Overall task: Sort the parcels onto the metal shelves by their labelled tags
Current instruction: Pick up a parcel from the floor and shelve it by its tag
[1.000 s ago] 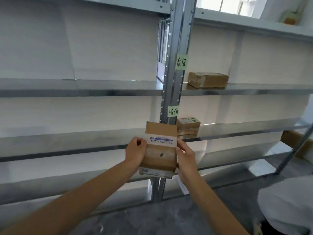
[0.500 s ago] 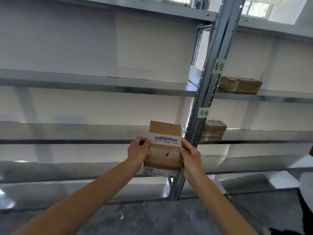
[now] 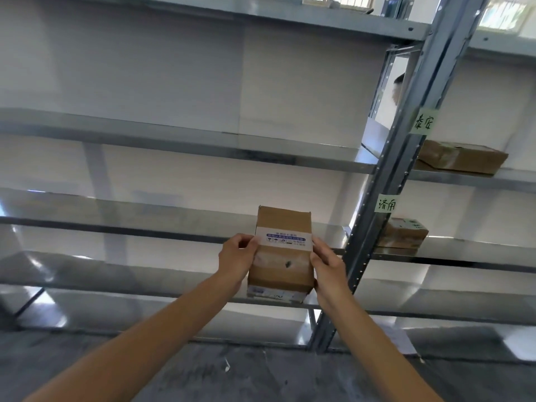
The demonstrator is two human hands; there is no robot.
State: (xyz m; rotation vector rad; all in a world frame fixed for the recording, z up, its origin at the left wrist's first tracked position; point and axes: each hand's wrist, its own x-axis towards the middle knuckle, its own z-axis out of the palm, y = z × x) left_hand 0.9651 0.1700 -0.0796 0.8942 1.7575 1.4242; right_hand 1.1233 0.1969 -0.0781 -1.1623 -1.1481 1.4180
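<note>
I hold a brown cardboard parcel [image 3: 282, 250] with a white printed band, in front of the left bay of the metal shelves [image 3: 174, 149]. My left hand [image 3: 236, 258] grips its left side and my right hand [image 3: 329, 266] grips its right side. On the grey upright post [image 3: 397, 175] two green handwritten tags are stuck: an upper tag [image 3: 423, 121] and a lower tag [image 3: 387, 203]. In the right bay a flat brown parcel [image 3: 461, 155] lies by the upper tag, and a smaller parcel [image 3: 403, 235] sits by the lower tag.
The left bay has several bare metal shelf boards [image 3: 130, 210] stacked one above another. Dark concrete floor [image 3: 232, 372] runs below. Part of another person [image 3: 398, 88] shows through a gap behind the post. Windows [image 3: 501, 13] are at the top right.
My view has swung left, so the post and the right-bay parcels have slid toward the right edge. Both hands keep the same grip on the parcel, now before the left bay.
</note>
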